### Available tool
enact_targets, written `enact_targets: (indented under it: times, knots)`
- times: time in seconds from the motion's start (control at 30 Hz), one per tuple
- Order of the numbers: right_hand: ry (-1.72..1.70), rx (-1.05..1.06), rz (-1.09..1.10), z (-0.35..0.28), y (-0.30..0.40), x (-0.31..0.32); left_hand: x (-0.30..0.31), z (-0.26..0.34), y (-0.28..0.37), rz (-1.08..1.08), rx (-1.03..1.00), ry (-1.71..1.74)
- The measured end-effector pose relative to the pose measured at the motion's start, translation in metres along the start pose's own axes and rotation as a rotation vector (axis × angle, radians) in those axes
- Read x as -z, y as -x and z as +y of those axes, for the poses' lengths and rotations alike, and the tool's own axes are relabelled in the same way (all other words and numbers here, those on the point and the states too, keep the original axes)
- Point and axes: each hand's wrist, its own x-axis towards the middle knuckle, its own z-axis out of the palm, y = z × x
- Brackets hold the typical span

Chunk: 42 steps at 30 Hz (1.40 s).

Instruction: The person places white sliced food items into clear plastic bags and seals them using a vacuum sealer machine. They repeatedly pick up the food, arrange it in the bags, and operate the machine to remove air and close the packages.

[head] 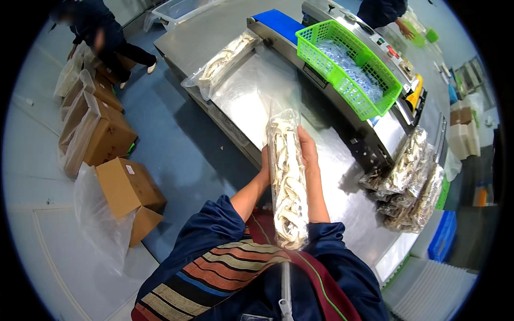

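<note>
A long clear plastic bag packed with pale, cream-coloured dried pieces [288, 184] is held lengthwise in front of my body, between both hands. My left hand [265, 166] grips its left side, mostly hidden behind it. Along the right side, my right hand [308, 150] presses with the thumb near the bag's upper part. The bag's loose, unfilled end [281, 86] points away over the steel table [341, 176]. A similar filled bag [227, 58] lies at the table's far left edge. Several more filled bags [409, 184] are piled on the right.
A machine with a blue conveyor belt [277, 24] crosses the table; on it stands a green plastic basket [349, 68] of small clear packets. Cardboard boxes [112, 136] line the floor at left, with an open one [128, 188] nearer. One person [96, 32] is upper left, another [381, 12] upper right.
</note>
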Motion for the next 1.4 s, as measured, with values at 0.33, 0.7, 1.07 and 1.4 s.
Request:
enact_targets:
  times: [0.33,0.7,1.07,1.4]
  knots:
    - [0.609,0.332,0.387,-0.012,0.008,-0.017,0.006,0.008,-0.026,0.163,0.026,-0.063]
    - [0.625,0.239,0.261,-0.009,0.004,-0.006,0.016,-0.032,-0.060,0.315,-0.238,-0.300]
    - [1.123,0.448,0.205,-0.028,0.000,0.009,0.008,0.002,-0.061,0.123,0.403,0.332]
    - [0.934,0.392,0.338,-0.017,0.027,-0.025,0.031,0.011,-0.046,0.037,0.049,0.000]
